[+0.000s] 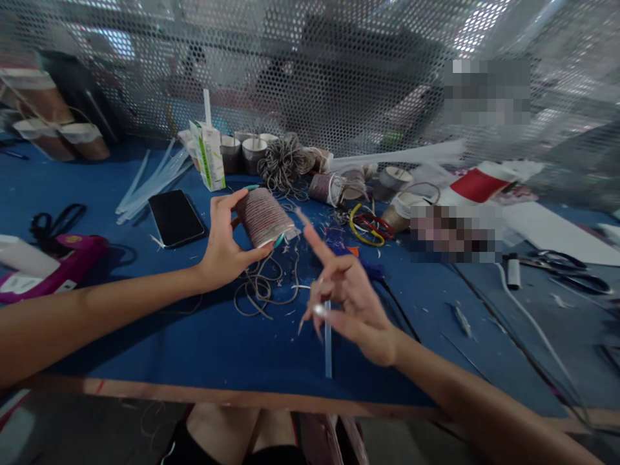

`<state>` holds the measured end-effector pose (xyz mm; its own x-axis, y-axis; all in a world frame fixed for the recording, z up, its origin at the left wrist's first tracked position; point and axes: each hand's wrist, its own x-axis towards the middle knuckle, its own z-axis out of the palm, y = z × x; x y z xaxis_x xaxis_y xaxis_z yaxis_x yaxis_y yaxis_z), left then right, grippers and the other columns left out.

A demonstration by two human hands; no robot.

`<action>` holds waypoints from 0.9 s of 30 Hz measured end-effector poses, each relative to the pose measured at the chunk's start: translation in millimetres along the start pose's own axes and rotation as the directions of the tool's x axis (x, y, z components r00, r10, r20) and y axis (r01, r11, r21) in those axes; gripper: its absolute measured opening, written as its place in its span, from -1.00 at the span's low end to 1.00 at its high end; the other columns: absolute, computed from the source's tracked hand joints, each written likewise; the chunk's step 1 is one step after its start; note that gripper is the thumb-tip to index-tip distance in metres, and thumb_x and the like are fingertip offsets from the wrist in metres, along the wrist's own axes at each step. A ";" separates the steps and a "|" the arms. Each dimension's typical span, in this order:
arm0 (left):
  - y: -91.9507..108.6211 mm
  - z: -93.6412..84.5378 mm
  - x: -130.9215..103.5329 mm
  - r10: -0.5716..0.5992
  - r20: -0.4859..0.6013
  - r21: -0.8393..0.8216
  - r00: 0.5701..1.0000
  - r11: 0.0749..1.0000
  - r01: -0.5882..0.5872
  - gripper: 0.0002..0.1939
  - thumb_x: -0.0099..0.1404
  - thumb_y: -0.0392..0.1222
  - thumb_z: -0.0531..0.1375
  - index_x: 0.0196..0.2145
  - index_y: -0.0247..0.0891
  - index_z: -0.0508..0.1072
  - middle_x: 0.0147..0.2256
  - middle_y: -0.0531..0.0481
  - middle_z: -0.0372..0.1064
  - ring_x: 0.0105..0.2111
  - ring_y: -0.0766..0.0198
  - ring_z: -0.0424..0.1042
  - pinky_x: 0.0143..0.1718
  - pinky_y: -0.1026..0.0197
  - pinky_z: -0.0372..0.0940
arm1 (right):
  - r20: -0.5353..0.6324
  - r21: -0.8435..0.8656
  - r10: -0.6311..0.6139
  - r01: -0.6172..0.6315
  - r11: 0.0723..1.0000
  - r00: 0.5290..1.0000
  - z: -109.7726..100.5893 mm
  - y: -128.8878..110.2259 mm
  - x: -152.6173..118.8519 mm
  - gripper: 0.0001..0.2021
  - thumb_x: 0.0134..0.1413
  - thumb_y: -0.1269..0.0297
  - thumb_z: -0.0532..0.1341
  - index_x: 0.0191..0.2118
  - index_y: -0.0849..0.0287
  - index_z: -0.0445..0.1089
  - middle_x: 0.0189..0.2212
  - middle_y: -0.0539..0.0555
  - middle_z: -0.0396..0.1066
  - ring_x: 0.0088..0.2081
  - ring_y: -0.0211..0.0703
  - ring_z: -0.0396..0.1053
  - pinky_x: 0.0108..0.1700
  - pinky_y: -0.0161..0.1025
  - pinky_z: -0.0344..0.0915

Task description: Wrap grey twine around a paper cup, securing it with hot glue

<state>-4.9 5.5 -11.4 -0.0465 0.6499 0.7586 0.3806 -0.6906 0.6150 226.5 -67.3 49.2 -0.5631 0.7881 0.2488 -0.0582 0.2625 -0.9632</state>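
Being held by the left hand [223, 240] over the blue table [276, 361], a tapered cup [266, 218] looks mostly wrapped in mauve-grey cord [261, 210]; loose grey string [262, 294] is left unwound; the right hand [346, 297] is spread nearby.

1 cord-wrapped cup [265, 218] is held tilted, lying over towards its side, between the fingers and thumb of the left hand [223, 245]. Close, parallel rows of brownish-mauve cord cover its wall, and a pale band shows at the end facing lower right. Loose grey-brown cord [261, 290] lies on the bench [203, 355] just below it in slack, overlapping loops, with 1 strand running up near the pale end; whether that strand joins the wrapping is unclear.
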 end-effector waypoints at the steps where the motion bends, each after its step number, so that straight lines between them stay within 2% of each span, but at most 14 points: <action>1: 0.2 0.0 -0.2 -0.003 -0.004 0.000 1.000 1.000 0.003 -0.13 0.06 0.15 0.42 0.23 -0.03 0.15 0.09 -0.13 0.06 0.12 0.00 0.23 0.01 -0.03 0.42 | 0.101 -0.018 0.033 -0.031 0.999 0.994 3.0 -1.2 -2.0 -0.80 0.23 0.25 0.22 -0.19 0.02 0.13 0.36 0.17 0.03 -0.49 -0.41 0.31 -0.44 -0.21 0.39; 3: 0.4 0.0 -0.5 -0.005 -0.007 -0.005 1.000 1.000 0.005 -0.13 0.06 0.15 0.43 0.22 -0.04 0.15 0.08 -0.13 0.07 0.11 0.02 0.24 -0.01 0.00 0.43 | 0.233 -0.064 0.076 -0.063 0.996 0.970 6.1 -1.5 -3.7 -0.82 0.27 0.23 0.20 -0.16 0.03 0.12 0.37 0.22 -0.01 -0.47 -0.42 0.29 -0.43 -0.23 0.34; 7: 0.5 0.1 -0.5 0.015 -0.014 -0.013 1.000 1.000 -0.015 -0.13 0.05 0.15 0.43 0.22 -0.05 0.17 0.05 -0.11 0.07 0.09 0.05 0.25 -0.08 0.08 0.44 | 0.317 -0.111 0.070 -0.037 0.993 0.946 2.5 4.8 -1.5 -0.81 0.32 0.15 0.15 -0.12 0.05 0.10 0.08 0.20 0.32 -0.49 -0.40 0.26 -0.42 -0.26 0.26; 10: -0.3 0.5 -0.3 0.019 -0.018 -0.028 1.000 0.999 -0.019 -0.12 0.03 0.15 0.44 0.22 -0.03 0.18 0.05 -0.10 0.07 0.08 0.06 0.26 -0.11 0.12 0.45 | 0.309 -0.154 0.057 -0.009 0.988 0.949 -1.6 8.4 0.5 -0.82 0.35 0.15 0.12 -0.12 0.06 0.08 -0.05 0.15 0.38 -0.52 -0.40 0.21 -0.43 -0.29 0.21; 15: -3.2 1.1 -1.1 0.006 -0.009 -0.075 1.000 0.997 -0.007 -0.12 0.02 0.13 0.45 0.22 0.04 0.19 0.06 -0.08 0.07 0.09 0.06 0.25 -0.12 0.11 0.47 | 0.272 -0.211 0.028 0.032 0.977 0.962 -3.0 6.8 2.0 -0.85 0.36 0.18 0.11 -0.14 0.06 0.08 0.13 0.23 0.28 -0.50 -0.42 0.22 -0.40 -0.27 0.24; 17: -4.5 1.3 -1.3 0.007 -0.011 -0.080 1.000 0.997 -0.008 -0.13 0.02 0.09 0.46 0.22 0.03 0.19 0.06 -0.08 0.06 0.08 0.07 0.25 -0.12 0.13 0.48 | 0.263 -0.208 0.027 0.029 0.978 0.965 -3.4 6.6 2.0 -0.85 0.35 0.20 0.11 -0.15 0.06 0.08 0.12 0.22 0.27 -0.49 -0.42 0.23 -0.42 -0.28 0.24; 20: -6.3 1.5 -1.4 0.012 -0.019 -0.086 1.000 0.996 -0.014 -0.11 0.01 0.03 0.47 0.23 0.01 0.19 0.06 -0.09 0.05 0.07 0.08 0.25 -0.14 0.17 0.47 | 0.247 -0.215 0.023 0.032 0.976 0.969 -5.0 8.5 1.8 -0.85 0.35 0.20 0.12 -0.14 0.06 0.09 -0.16 0.08 0.36 -0.50 -0.37 0.24 -0.44 -0.29 0.22; 23: -7.4 1.5 -1.3 0.017 -0.010 -0.106 1.000 0.994 -0.018 -0.09 0.00 0.00 0.47 0.24 0.01 0.18 0.06 -0.09 0.04 0.08 0.07 0.24 -0.13 0.17 0.47 | 0.235 -0.226 0.029 0.025 0.974 0.972 -7.0 11.3 2.0 -0.85 0.35 0.21 0.12 -0.13 0.06 0.08 -0.45 -0.09 0.27 -0.50 -0.31 0.26 -0.44 -0.30 0.22; 27: -6.7 1.4 -1.7 0.009 -0.006 -0.112 1.000 0.994 -0.009 -0.11 0.01 -0.04 0.47 0.24 0.01 0.18 0.06 -0.10 0.05 0.07 0.08 0.24 -0.15 0.19 0.47 | 0.208 -0.216 0.028 0.018 0.976 0.978 -8.7 13.0 3.1 -0.84 0.35 0.20 0.13 -0.13 0.05 0.08 -0.50 -0.12 0.24 -0.53 -0.32 0.27 -0.44 -0.30 0.28</action>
<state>-6.0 9.4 -17.2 -0.0491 0.6418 0.7653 0.2747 -0.7280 0.6281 231.2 -56.5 38.4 -0.7237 0.6620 0.1951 0.1111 0.3908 -0.9138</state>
